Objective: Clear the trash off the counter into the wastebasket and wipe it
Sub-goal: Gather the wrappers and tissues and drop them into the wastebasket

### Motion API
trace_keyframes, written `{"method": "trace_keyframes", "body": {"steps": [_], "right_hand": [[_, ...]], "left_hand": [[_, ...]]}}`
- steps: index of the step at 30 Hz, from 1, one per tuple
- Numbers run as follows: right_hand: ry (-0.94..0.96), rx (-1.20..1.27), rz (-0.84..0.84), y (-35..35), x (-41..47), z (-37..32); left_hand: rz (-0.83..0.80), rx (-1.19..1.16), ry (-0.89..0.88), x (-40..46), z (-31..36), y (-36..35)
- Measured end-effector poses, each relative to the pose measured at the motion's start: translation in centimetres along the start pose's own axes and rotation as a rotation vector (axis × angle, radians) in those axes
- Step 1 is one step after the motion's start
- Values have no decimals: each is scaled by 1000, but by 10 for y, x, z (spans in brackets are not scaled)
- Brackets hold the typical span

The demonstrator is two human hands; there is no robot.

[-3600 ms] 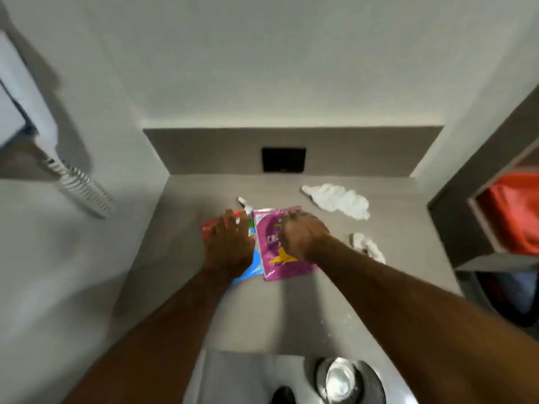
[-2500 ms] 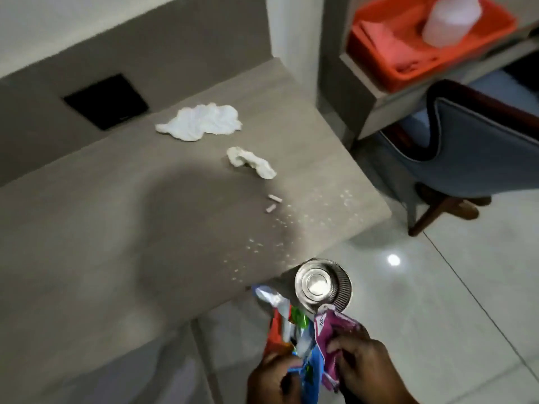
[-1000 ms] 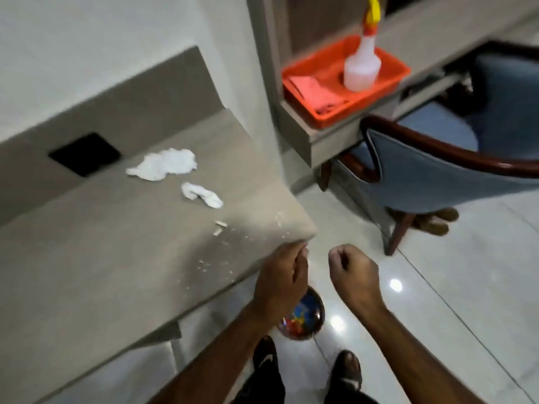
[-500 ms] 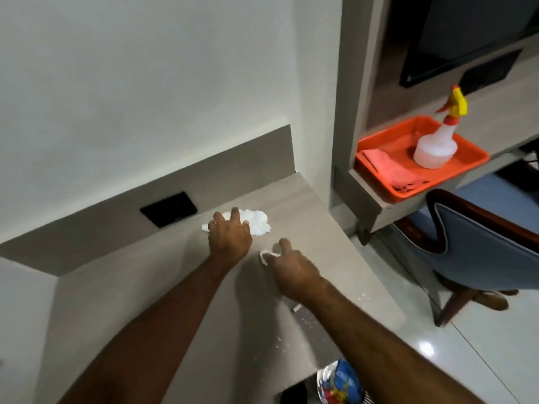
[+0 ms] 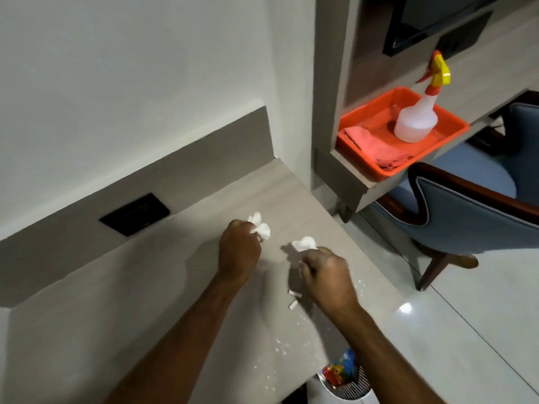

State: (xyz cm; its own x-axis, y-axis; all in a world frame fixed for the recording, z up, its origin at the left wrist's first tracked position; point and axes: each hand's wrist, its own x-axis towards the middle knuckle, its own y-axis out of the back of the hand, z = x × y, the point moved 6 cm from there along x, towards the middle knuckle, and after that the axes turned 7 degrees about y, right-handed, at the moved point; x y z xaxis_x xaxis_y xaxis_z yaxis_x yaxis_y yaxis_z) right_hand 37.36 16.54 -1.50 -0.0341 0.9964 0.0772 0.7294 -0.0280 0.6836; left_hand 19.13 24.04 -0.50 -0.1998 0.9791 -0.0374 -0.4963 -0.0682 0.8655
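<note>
— While both fists are curled over the counter [image 5: 122, 293], what is each one holding, as the head camera has it?

— Each has a wad of white tissue; the left hand [image 5: 239, 249] has its fingers clamped round the bigger tissue [image 5: 260, 228], which pokes out past the knuckles; the right hand [image 5: 326, 276] pinches the smaller tissue [image 5: 305, 243] at its fingertips, low over the surface; I judge that two hands gather two wads so one trip to the bin does for both.

— And where is the bin?

— The wastebasket [image 5: 347, 389] stands on the floor just under the counter's near corner, so trash need only be carried off the edge and dropped; bright wrappers [image 5: 339, 368] already lie in it; two small paper bits [image 5: 292, 298] and a scatter of white crumbs [image 5: 280, 345] lie on the counter near the right wrist, not yet cleared.

— What about the wiping?

— An orange tray [image 5: 437, 147] sits on the shelf to the right, holding a pink cloth [image 5: 370, 144] and a spray bottle [image 5: 415, 121], probably parked within reach for that step; a blue chair [image 5: 478, 217] stands below.

— Any writing to read?

— None that I can make out; the wrappers are too small and blurred, and the bottle shows no label.
</note>
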Motion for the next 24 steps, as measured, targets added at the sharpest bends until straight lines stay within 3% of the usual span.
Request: {"method": "trace_keyframes", "body": {"steps": [4, 6, 8, 11, 14, 17, 24], "right_hand": [[-293, 204, 357, 71, -97, 51], [-468, 215, 510, 91, -149, 87], [-571, 134, 557, 93, -191, 127], [-699, 35, 431, 59, -237, 201], [-802, 55, 189, -8, -270, 276], [-865, 133, -39, -80, -293, 337], [-1034, 452, -118, -206, -312, 430]], "left_hand": [[63, -235, -250, -117, 54, -8], [-62, -268, -317, -186, 76, -39], [-255, -237, -355, -252, 87, -85], [-498, -76, -318, -313, 66, -174], [-658, 27, -90, -326, 14, -258], [-598, 153, 60, -313, -40, -331], [-691, 297, 208, -284, -130, -464]]}}
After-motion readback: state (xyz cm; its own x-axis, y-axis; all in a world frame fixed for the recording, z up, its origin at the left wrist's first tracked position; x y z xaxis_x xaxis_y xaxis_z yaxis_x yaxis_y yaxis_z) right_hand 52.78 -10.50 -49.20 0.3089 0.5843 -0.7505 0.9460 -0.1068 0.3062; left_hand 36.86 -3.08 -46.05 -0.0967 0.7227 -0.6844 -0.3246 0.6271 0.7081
